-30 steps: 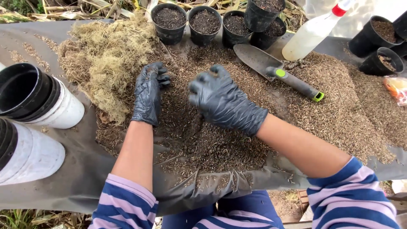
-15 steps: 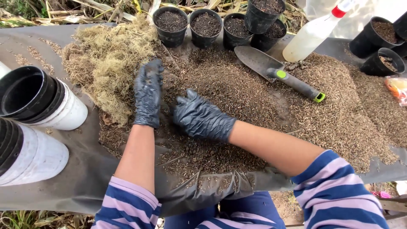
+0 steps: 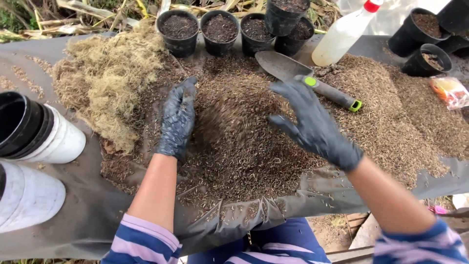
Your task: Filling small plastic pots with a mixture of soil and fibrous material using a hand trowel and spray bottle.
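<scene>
- While half a second back the right hand (image 3: 312, 128) lay flat and low on the dark potting mix (image 3: 234, 146), it's now lifted off the heap with fingers spread wide, gripping nothing, and loose mix is blurring down between the two hands.
- The mix heap sits mid-bench on the dark sheet (image 3: 73, 215), running toward the near edge, same as before.
- The pile of dry straw-coloured moss (image 3: 107, 83) hasn't budged, toward the far left of the bench.
- The stacked white and black pots (image 3: 44, 132) stay at the left edge.
- The left hand (image 3: 177, 120) has barely shifted: palm side-on against the left flank of the heap, fingers straight and together, nothing pinched.
- The trowel (image 3: 303, 78) lies just beyond the right fingertips, same spot, near the row of small black pots (image 3: 220, 29) along the far edge.
</scene>
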